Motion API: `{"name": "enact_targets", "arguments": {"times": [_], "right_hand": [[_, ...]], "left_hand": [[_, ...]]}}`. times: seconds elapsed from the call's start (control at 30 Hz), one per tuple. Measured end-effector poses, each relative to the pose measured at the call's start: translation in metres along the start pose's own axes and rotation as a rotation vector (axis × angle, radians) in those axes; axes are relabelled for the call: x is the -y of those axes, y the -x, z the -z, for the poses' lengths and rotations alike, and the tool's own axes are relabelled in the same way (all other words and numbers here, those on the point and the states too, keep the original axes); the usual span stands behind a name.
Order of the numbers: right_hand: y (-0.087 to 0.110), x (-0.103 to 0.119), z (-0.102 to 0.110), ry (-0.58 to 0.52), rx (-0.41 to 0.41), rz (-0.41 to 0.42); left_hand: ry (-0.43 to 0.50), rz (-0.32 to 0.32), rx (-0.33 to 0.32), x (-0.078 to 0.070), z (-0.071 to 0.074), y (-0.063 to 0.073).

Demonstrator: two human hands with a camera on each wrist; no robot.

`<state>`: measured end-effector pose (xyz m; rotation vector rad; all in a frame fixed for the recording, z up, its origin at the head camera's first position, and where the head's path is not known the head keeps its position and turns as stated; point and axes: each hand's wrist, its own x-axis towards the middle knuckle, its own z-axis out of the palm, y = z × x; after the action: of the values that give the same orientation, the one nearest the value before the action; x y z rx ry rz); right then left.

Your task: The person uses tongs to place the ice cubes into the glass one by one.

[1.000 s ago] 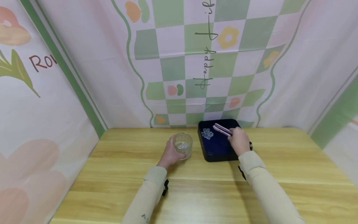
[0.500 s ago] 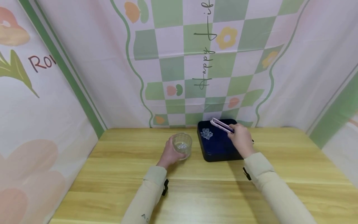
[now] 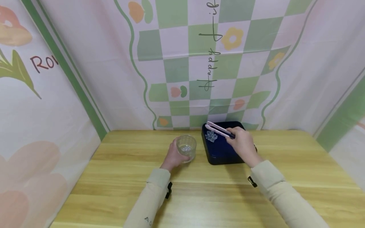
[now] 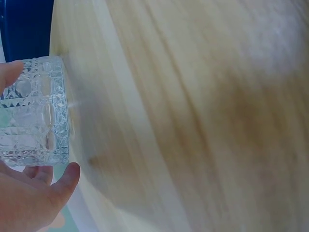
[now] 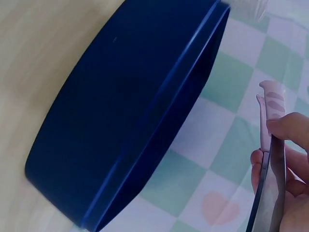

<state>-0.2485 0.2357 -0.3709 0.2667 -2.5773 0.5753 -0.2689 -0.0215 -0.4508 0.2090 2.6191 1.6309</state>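
Observation:
My left hand (image 3: 173,156) grips a clear glass (image 3: 186,148) that stands on the wooden table, left of a dark blue tray. Its faceted wall shows up close in the left wrist view, the cut glass (image 4: 36,116) lying between thumb and fingers. With my right hand (image 3: 242,144) I hold pink-tipped tongs (image 3: 218,129) above the tray (image 3: 225,152). Their tips are slightly apart, over its far left corner, near a cluster of small clear pieces (image 3: 211,136). In the right wrist view the tongs (image 5: 270,154) have dark metallic handles; nothing shows between their tips.
The tray's tall side wall (image 5: 106,96) fills much of the right wrist view. Behind the tray hangs a green and white checked cloth (image 3: 199,68), close to the table's far edge. Wooden table surface (image 3: 194,196) lies in front of both hands.
The right hand first lifted the tongs slightly, then swung their tips left, over the clear pieces. My left hand and the glass have stayed in place.

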Motion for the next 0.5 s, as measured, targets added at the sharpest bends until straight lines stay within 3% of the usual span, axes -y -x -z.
{"name": "enact_targets", "arguments": {"times": [0.5], "right_hand": [[0.011,0.035,-0.011,-0.070,0.140,0.035]], "left_hand": [[0.013,-0.010,-0.004,0.001,-0.001,-0.001]]}}
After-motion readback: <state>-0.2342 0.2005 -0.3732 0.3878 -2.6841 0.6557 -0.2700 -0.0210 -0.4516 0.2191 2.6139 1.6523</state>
